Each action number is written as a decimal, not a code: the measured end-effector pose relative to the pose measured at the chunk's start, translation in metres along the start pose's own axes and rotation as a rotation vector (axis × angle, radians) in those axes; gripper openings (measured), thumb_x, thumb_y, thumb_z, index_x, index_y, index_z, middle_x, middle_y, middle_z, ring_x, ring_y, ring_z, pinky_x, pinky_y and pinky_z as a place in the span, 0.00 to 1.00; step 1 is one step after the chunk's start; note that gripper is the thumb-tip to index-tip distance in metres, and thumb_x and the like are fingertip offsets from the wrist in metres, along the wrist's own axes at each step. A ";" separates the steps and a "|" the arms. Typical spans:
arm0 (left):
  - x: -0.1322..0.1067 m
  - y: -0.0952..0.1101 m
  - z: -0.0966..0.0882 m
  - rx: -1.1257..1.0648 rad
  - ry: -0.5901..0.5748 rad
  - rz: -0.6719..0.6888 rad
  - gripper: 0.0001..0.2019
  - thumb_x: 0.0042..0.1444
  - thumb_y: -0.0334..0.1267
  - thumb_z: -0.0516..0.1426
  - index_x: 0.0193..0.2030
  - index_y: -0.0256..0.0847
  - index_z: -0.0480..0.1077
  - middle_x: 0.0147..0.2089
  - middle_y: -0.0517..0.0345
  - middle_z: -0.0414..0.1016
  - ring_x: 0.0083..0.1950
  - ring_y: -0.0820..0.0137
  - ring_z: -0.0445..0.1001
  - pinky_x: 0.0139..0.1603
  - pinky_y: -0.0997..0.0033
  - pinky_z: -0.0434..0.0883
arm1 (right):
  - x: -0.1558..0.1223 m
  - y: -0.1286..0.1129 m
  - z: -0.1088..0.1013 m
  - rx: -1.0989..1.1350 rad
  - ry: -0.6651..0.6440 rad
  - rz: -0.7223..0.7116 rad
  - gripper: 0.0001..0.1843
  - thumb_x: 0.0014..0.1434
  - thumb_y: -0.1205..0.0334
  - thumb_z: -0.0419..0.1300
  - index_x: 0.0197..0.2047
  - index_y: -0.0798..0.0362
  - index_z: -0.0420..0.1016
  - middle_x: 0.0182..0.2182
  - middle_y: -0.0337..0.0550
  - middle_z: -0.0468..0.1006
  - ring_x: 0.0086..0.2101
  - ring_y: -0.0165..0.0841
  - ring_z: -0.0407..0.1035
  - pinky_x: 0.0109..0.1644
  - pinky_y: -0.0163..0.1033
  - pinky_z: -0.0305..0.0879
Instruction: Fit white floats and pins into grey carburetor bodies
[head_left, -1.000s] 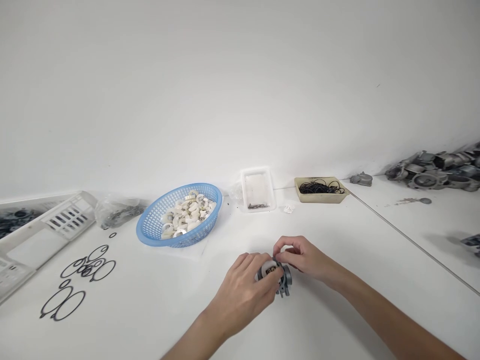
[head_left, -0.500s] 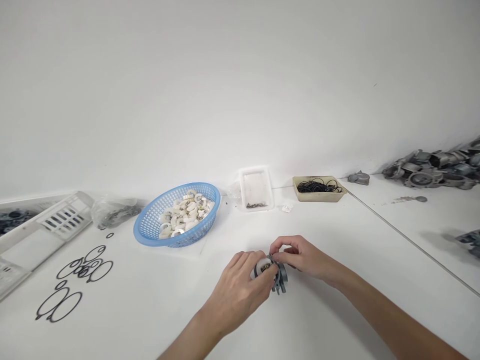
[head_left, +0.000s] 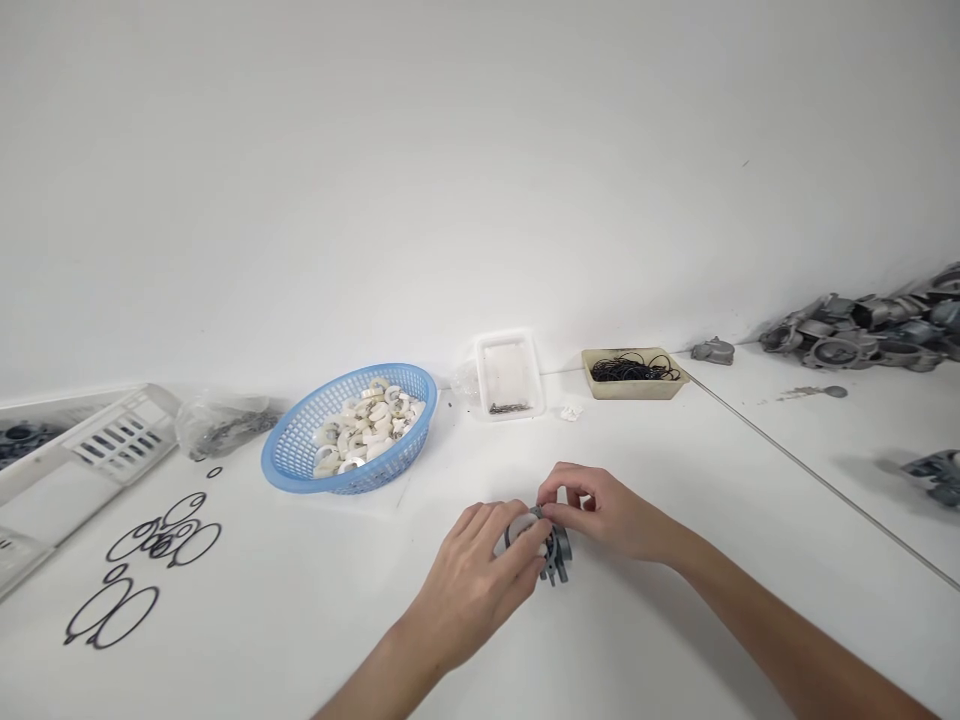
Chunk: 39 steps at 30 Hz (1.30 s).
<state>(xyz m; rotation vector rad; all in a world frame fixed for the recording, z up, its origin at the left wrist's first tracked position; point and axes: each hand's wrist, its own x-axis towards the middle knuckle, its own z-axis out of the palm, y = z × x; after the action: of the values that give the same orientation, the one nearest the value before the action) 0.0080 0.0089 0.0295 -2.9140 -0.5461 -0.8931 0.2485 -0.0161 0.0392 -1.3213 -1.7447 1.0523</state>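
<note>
A grey metal housing with short prongs rests on the white table, with a round white plastic part seated in its open face. My left hand is wrapped round the housing's left side, its index finger lying across the white part. From the right, my right hand pinches with thumb and index finger at the housing's upper rim. Whether a small piece sits between those fingertips I cannot make out.
A blue basket holds white plastic parts. Behind stand a white tray with small metal pieces and a beige tray of black rings. Loose black rings lie left; grey castings are piled right.
My left index finger has shifted across the white part, covering its dark centre more. Both hands stay at the housing, and the whole view has shifted slightly.
</note>
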 end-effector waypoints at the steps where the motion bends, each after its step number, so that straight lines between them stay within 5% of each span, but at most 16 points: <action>1: -0.001 0.000 0.001 -0.027 -0.010 -0.016 0.15 0.72 0.32 0.54 0.63 0.40 0.67 0.54 0.45 0.76 0.49 0.59 0.77 0.48 0.57 0.75 | 0.000 0.000 0.000 -0.004 -0.002 -0.004 0.10 0.70 0.52 0.62 0.41 0.47 0.81 0.43 0.40 0.78 0.34 0.31 0.66 0.38 0.38 0.62; 34: 0.003 -0.002 -0.001 -0.257 -0.024 -0.131 0.14 0.72 0.35 0.58 0.62 0.43 0.67 0.54 0.50 0.78 0.53 0.60 0.76 0.55 0.57 0.73 | -0.003 -0.002 -0.005 -0.039 -0.031 -0.043 0.07 0.68 0.62 0.60 0.44 0.46 0.81 0.44 0.40 0.78 0.36 0.32 0.68 0.39 0.37 0.63; 39: 0.001 -0.004 0.002 -0.296 -0.022 -0.144 0.16 0.70 0.32 0.59 0.62 0.45 0.66 0.55 0.53 0.78 0.55 0.61 0.75 0.56 0.58 0.72 | -0.006 -0.005 -0.009 0.014 -0.087 -0.091 0.18 0.60 0.69 0.61 0.53 0.44 0.76 0.50 0.38 0.76 0.33 0.29 0.66 0.35 0.35 0.63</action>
<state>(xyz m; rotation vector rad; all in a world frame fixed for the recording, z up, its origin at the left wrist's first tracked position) 0.0086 0.0132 0.0288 -3.1839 -0.6884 -1.0426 0.2560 -0.0206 0.0469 -1.1917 -1.8409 1.0824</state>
